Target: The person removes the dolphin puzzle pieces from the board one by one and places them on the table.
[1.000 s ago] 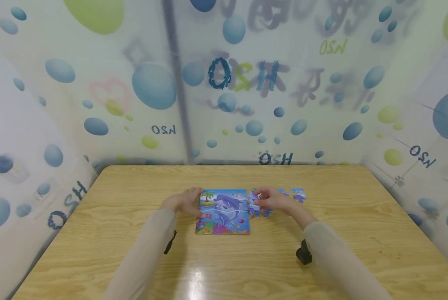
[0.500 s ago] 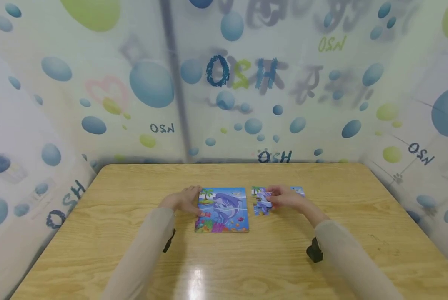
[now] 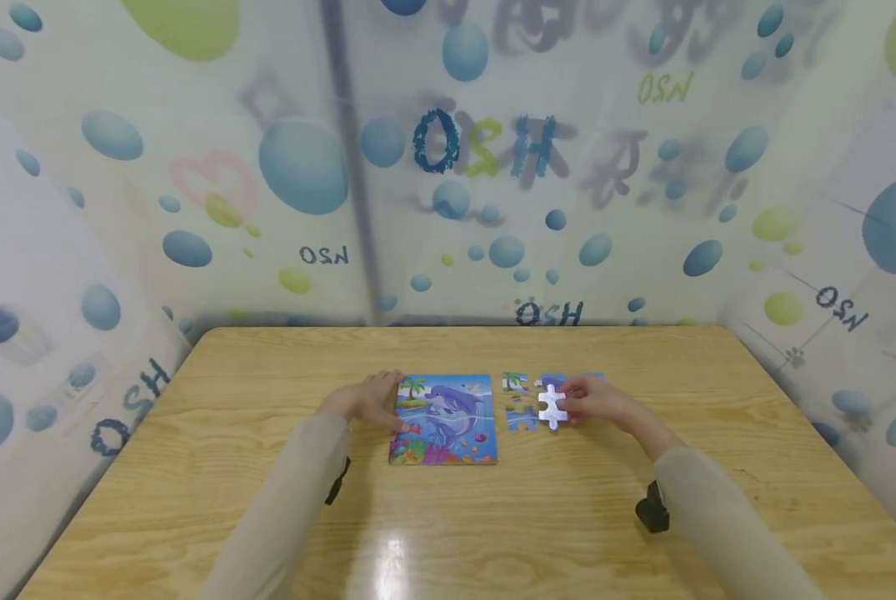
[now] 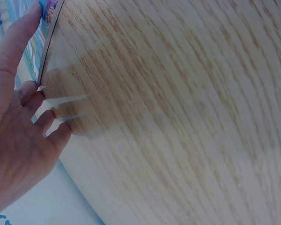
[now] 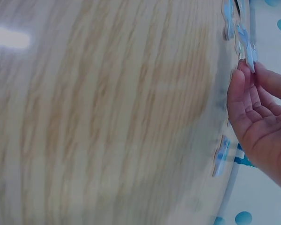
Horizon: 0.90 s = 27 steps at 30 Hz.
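Observation:
A square puzzle picture with dolphins (image 3: 444,418) lies flat on the table. My left hand (image 3: 365,402) rests at its left edge, with the thumb on top of the picture. The left wrist view shows the other fingers (image 4: 46,119) beside that edge, touching the table. My right hand (image 3: 601,404) pinches a jigsaw piece (image 3: 552,407) between thumb and fingertips, tilted and bright with glare. That piece (image 5: 247,48) appears nearly edge-on in the right wrist view. Loose jigsaw pieces lie between the picture and my right hand, among them a palm-tree piece (image 3: 514,382) and a blue piece (image 3: 522,419).
More blue pieces lie behind the right hand, partly hidden, including one at the back right (image 3: 600,377). The wooden table (image 3: 448,525) reaches back to a curtain (image 3: 448,250) printed with bubbles, which also hangs along both sides.
My right hand has moved right, away from the picture, and now holds a jigsaw piece raised and tilted. My left hand has stayed on the picture's edge.

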Tool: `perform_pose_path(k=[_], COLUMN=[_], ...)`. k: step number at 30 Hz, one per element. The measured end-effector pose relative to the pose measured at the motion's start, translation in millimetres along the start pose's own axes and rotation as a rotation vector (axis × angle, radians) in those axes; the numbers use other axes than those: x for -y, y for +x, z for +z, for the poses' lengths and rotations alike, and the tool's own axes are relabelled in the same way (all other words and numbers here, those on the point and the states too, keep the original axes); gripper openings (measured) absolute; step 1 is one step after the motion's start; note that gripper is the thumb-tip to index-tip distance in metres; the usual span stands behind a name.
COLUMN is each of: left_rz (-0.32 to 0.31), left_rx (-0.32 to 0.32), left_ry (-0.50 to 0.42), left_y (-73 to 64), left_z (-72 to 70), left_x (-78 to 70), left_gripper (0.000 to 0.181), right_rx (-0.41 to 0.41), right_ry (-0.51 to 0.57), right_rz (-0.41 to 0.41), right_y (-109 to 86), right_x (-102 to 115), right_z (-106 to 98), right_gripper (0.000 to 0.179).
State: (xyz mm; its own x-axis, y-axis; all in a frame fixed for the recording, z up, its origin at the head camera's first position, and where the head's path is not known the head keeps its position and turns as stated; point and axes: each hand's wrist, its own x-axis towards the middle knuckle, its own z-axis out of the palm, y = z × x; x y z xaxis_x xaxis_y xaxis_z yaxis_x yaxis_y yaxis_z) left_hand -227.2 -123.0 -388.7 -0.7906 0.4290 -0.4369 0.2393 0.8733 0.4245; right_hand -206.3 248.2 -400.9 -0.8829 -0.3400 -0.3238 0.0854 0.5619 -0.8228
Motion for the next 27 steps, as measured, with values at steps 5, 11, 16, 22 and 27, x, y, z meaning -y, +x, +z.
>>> perform_pose_path(k=[5,11,16,22,27], left_rz=[-0.003,-0.004,-0.004,-0.002,0.005], left_rx=[0.000,0.008,0.007,0.001,0.000], left_ry=[-0.010,-0.007,-0.016,-0.007,0.006], left_y=[-1.1,-1.7,-2.3,-2.1,-1.5], left_z=[-0.8,-0.9,-0.5,-0.2,-0.1], left_x=[-1.1,-0.8,0.2,0.8,0.7], left_gripper=[0.091,0.091,0.092,0.091,0.091], right_rx=[-0.005,0.012,0.000,-0.042,-0.059], right_ry=[-0.028,0.010,-0.019,-0.128,-0.167], right_rz=[-0.003,0.001,0.031,0.081,0.104], right_y=[-3.9,-6.5,-6.7,-4.2,-3.3], right_x=[-8.1,-15.1,-15.4,-12.5,-10.5], right_z=[-6.8,-8.5,-8.2,-9.0,-11.9], right_gripper=[0.038,0.032,0.028,0.025,0.023])
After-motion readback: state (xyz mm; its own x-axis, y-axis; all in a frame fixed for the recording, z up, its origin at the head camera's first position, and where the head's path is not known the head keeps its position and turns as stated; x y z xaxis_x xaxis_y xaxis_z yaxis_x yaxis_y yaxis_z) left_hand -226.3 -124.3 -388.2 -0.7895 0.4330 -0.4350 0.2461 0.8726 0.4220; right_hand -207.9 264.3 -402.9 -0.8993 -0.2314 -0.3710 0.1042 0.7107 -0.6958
